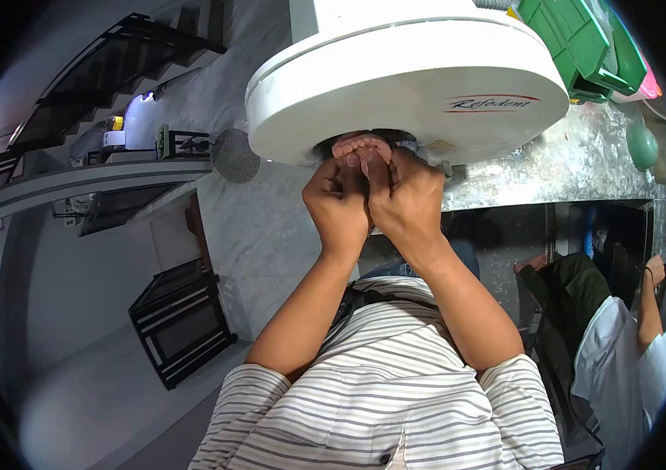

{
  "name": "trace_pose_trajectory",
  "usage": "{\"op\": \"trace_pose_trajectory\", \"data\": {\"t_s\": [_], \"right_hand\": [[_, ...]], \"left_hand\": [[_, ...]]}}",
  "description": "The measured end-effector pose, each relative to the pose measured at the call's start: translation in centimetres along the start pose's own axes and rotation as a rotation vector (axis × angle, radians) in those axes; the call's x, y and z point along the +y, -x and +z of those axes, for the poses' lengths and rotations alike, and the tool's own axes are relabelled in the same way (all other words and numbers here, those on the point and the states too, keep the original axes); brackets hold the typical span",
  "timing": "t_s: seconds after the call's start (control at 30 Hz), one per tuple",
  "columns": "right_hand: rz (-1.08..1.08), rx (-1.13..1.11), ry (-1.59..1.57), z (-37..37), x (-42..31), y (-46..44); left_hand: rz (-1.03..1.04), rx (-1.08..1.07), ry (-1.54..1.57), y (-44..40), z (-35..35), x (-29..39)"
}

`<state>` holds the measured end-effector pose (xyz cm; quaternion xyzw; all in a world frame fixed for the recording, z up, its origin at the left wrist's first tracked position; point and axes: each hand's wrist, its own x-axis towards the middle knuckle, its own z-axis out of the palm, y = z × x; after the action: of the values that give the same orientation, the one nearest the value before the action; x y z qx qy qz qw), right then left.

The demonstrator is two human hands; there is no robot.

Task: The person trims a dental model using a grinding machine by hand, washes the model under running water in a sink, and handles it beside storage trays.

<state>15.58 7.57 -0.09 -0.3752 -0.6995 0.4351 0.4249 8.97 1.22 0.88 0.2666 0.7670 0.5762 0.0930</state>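
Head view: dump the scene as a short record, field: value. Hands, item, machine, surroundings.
item: pink denture, row of teeth showing
left hand: fingers and thumb on the denture
right hand: beside the left, also gripping the denture
machine: white rounded housing with red and black lettering
item position: at the dark opening in the housing's lower edge; contact with the machine cannot be told
upper right: green bins
right: green round object
co-worker: person in white top and dark trousers, lower right
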Motion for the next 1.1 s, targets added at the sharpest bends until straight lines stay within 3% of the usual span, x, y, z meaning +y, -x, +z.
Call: {"op": "trace_pose_trajectory", "data": {"t_s": [0.4, 0.6, 0.77, 1.1], "right_hand": [[0.005, -0.017, -0.024, 0.1, 0.1, -0.3], [-0.004, 0.069, -0.198, 0.1, -1.3, -0.7], [0.125, -0.058, 0.016, -0.7, -1.0, -0.4], [0.167, -0.034, -0.044, -0.8, -1.4, -0.4]], "left_hand": [[-0.042, 0.016, 0.000, -0.1, 0.1, -0.7], [-0.041, 0.061, 0.072, -0.3, 0.9, 0.0], [-0.121, 0.018, 0.053, -0.3, 0.3, 0.1], [-0.120, 0.029, 0.050, -0.4, 0.6, 0.2]]}}
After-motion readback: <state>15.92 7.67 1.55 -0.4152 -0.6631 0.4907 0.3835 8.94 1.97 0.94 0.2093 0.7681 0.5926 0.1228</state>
